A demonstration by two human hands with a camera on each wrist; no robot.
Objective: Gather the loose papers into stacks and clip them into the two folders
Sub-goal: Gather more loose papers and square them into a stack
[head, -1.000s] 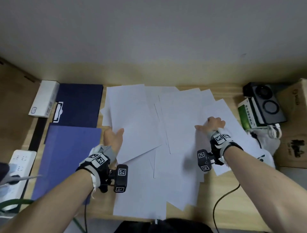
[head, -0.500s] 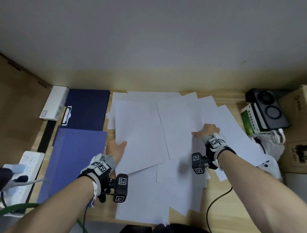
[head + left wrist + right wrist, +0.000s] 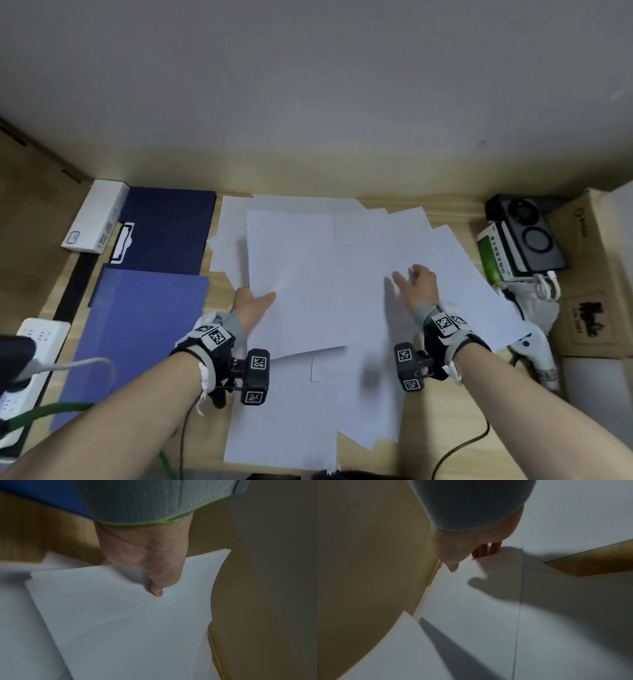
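Loose white papers (image 3: 359, 260) lie spread over the middle of the wooden desk (image 3: 445, 435). My left hand (image 3: 253, 301) pinches the left edge of a thin stack of sheets (image 3: 294, 281), thumb on top; the left wrist view shows the thumb (image 3: 157, 588) pressing on that stack (image 3: 120, 615), whose far part curls up off the desk. My right hand (image 3: 416, 279) hovers just above the papers (image 3: 488, 608) with relaxed fingers, holding nothing and casting a shadow. Two blue folders lie at the left: a dark one (image 3: 168, 229) with a clip at the back, a lighter one (image 3: 137, 329) nearer me.
A white box (image 3: 96, 216) lies left of the dark folder and a power strip (image 3: 30, 353) at the desk's left edge. At the right stand a green box (image 3: 493, 253), a black device (image 3: 527, 233), cardboard boxes (image 3: 589, 274) and a white cloth with a cable (image 3: 527, 305).
The stack in my left hand has slid right and squared up over the other sheets. My right hand has lifted off the papers and opened slightly.
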